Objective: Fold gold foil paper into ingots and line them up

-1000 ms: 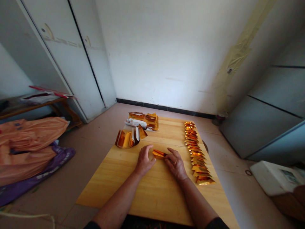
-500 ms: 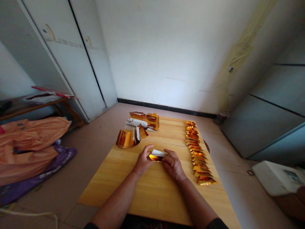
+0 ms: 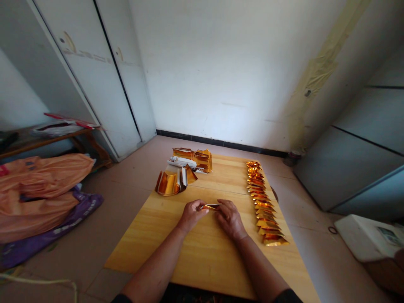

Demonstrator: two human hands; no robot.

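Note:
Between my two hands is a small sheet of gold foil paper (image 3: 211,206), seen nearly edge-on, with a thin strip of its white side showing. My left hand (image 3: 193,215) pinches its left end between thumb and fingers. At the right end, my right hand (image 3: 231,218) grips it, fingers bent over the edge. Both hands are low over the wooden table (image 3: 202,261). Along the table's right side runs a row of folded gold foil pieces (image 3: 265,206), overlapping one another. Curved gold sheets (image 3: 168,183) with white backs stand to the left, beyond my left hand.
A stack of gold and white paper (image 3: 202,160) lies at the table's far edge. Orange and purple bags (image 3: 47,181) are heaped on the floor at left. A white box (image 3: 362,237) stands at right, and a pale cabinet (image 3: 104,75) rises at back left.
The foil paper has gone from opened out, with its white inside showing, to a narrow, nearly flat strip. My left thumb and fingers have closed further over its left end.

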